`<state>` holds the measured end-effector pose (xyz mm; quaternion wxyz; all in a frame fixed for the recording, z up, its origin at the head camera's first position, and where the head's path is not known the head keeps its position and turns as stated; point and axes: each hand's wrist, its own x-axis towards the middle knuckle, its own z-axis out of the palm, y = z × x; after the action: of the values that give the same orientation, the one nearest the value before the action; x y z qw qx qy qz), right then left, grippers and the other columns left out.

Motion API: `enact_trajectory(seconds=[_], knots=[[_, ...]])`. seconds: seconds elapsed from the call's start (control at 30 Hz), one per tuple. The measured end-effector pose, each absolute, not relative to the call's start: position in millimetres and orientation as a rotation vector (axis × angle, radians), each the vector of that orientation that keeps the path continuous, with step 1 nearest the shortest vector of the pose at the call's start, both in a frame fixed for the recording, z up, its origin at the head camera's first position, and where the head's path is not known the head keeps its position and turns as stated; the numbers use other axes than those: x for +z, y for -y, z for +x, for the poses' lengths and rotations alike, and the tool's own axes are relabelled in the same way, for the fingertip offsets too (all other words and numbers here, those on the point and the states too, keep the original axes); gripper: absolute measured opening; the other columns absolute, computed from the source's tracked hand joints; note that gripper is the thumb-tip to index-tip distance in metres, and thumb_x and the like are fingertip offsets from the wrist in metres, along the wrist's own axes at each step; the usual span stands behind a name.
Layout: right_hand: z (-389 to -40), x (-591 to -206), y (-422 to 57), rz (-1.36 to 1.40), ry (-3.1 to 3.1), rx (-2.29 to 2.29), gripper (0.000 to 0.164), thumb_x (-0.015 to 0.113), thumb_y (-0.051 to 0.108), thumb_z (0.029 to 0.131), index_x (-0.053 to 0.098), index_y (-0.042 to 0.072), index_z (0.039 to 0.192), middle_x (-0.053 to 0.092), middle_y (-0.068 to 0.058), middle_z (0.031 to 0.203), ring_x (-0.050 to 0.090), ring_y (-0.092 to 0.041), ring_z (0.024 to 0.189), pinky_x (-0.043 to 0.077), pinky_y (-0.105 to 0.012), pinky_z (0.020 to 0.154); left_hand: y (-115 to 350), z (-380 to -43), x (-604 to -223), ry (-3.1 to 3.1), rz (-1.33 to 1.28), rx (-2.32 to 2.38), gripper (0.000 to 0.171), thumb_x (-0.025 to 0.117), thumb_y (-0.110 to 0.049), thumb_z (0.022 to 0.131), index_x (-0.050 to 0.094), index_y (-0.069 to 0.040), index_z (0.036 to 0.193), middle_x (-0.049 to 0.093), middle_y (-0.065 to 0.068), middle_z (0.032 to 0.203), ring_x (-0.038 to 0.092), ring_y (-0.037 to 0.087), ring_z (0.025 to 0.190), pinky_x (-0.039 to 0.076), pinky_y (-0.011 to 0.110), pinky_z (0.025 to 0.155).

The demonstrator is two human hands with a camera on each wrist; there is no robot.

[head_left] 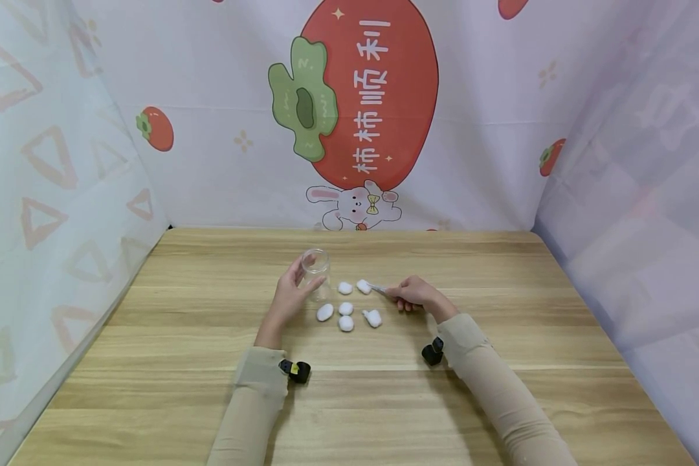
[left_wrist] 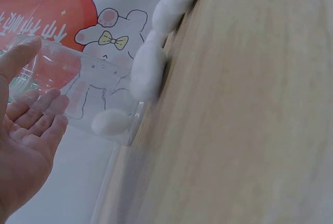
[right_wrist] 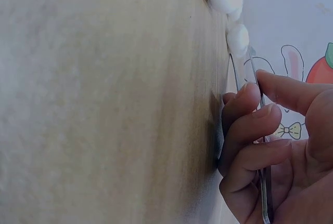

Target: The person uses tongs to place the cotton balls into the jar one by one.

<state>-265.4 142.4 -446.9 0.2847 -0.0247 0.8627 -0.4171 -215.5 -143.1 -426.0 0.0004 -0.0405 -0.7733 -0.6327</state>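
Note:
My left hand point(head_left: 291, 291) holds a clear jar point(head_left: 316, 264) upright on the table, thumb on one side and fingers on the other. In the left wrist view, a white cotton ball point(left_wrist: 110, 122) shows within the outline of the jar's base. My right hand point(head_left: 415, 294) pinches metal tweezers point(head_left: 378, 288) between thumb and fingers, low over the table. Their two tips reach a cotton ball point(right_wrist: 238, 41), one on each side of it. Several more cotton balls point(head_left: 346, 309) lie loose between the hands, one point(head_left: 325, 312) right by the jar.
The wood-grain table point(head_left: 361, 414) runs back to a printed cloth point(head_left: 221, 168) hanging behind it. Pale cloths also hang along the left and right sides. Each wrist wears a small black camera point(head_left: 296, 371).

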Motion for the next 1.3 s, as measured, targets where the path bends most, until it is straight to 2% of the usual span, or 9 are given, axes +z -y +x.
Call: enact_trajectory(seconds=[0.4, 1.0, 1.3], knots=[[-265, -446, -138, -0.059, -2.289, -1.102, 0.035, 0.058, 0.030, 0.096, 0.060, 0.010, 0.068, 0.051, 0.007, 0.049, 0.041, -0.004, 0.042, 0.034, -0.015, 0.042, 146, -228, -450, 2.411, -0.146, -1.933, 0.070, 0.068, -0.018, 0.089, 0.032, -0.008, 0.149, 0.041, 0.014, 0.153, 0.030, 0.030, 0.148, 0.023, 0.040, 0.127], [-263, -445, -138, -0.046, -2.322, -1.194, 0.033, 0.062, 0.027, 0.094, 0.063, 0.008, 0.068, 0.046, 0.008, 0.047, 0.033, -0.004, 0.042, 0.027, -0.016, 0.043, 146, -227, -449, 2.427, -0.131, -1.923, 0.070, 0.068, -0.021, 0.090, 0.032, -0.010, 0.149, 0.042, 0.010, 0.153, 0.031, 0.027, 0.148, 0.023, 0.039, 0.127], [-265, -450, -139, -0.020, -2.310, -1.222, 0.032, 0.062, 0.027, 0.094, 0.062, 0.008, 0.069, 0.046, 0.008, 0.048, 0.035, -0.004, 0.044, 0.028, -0.016, 0.043, 145, -226, -449, 2.396, -0.158, -1.923, 0.071, 0.069, -0.021, 0.089, 0.033, -0.008, 0.148, 0.043, 0.015, 0.152, 0.030, 0.033, 0.148, 0.023, 0.044, 0.127]])
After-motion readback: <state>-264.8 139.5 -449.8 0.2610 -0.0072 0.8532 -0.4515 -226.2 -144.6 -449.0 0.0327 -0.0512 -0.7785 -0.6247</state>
